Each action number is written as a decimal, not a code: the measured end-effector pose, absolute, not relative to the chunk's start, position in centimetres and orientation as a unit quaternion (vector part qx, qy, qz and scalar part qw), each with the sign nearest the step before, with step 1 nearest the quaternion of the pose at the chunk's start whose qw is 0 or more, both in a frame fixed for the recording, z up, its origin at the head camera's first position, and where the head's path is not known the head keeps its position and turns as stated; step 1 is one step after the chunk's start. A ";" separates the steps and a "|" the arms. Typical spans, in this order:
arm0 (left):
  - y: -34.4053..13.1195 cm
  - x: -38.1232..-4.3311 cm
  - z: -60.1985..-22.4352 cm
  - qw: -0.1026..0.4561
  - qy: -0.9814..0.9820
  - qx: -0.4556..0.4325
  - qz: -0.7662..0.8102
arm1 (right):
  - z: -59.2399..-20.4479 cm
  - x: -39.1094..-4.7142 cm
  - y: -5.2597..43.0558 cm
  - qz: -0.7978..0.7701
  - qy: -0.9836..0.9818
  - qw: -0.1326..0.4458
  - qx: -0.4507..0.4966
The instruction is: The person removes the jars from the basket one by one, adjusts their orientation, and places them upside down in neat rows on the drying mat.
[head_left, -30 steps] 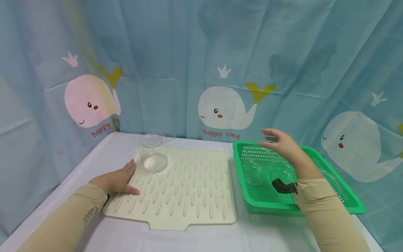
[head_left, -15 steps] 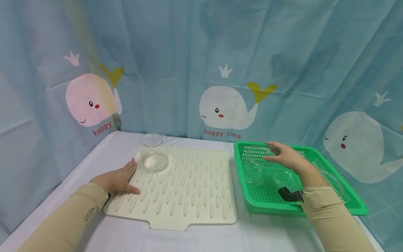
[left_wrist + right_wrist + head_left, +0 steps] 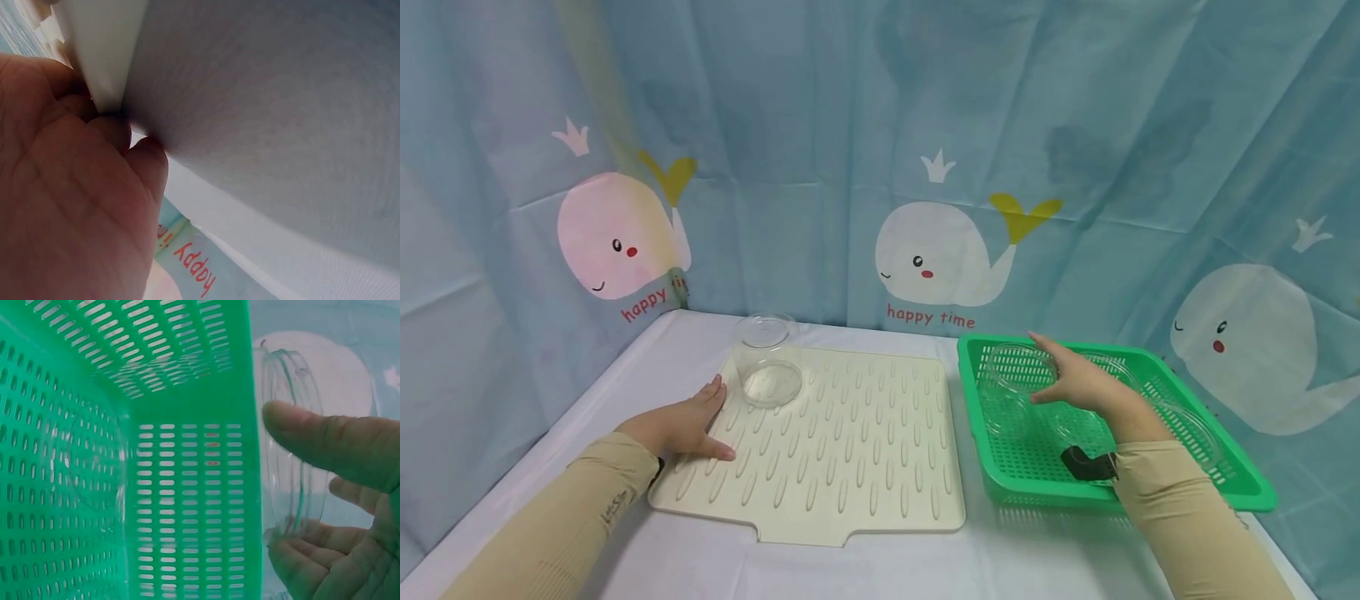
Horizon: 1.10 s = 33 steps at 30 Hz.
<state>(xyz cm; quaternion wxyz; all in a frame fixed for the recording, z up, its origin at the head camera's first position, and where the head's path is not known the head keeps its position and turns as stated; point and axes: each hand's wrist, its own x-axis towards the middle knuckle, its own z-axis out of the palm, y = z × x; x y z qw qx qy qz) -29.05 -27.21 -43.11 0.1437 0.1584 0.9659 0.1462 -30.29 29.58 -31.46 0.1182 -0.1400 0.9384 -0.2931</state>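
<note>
My left hand [image 3: 685, 425] rests on the left edge of a cream ridged board [image 3: 850, 442]; the thumb lies on top and the fingers extend along the side. In the left wrist view, its fingers [image 3: 147, 165] touch the board's edge close to the white cloth. A clear round plastic container [image 3: 771, 383] stands on the board's back left. Over the green basket [image 3: 1045, 492], my right hand [image 3: 1086, 383] grips the rim of another clear container [image 3: 1003, 412]. Thumb and fingers sit around that rim [image 3: 294, 444] in the right wrist view.
More clear containers [image 3: 1078, 429] stand in the basket, one of them [image 3: 1191, 433] at its right side, partly behind the right forearm. White cloth [image 3: 910, 567] covers the table. A blue whale-print curtain [image 3: 812, 167] hangs behind.
My right hand has come down from above the basket to the rim of a clear container there, its thumb and fingers now around it. The left hand has stayed on the board.
</note>
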 end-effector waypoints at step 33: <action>-27.2 -29.1 -43.4 0.145 0.966 0.152 0.150 | -33.0 -32.1 28.7 -0.364 0.918 0.126 -0.091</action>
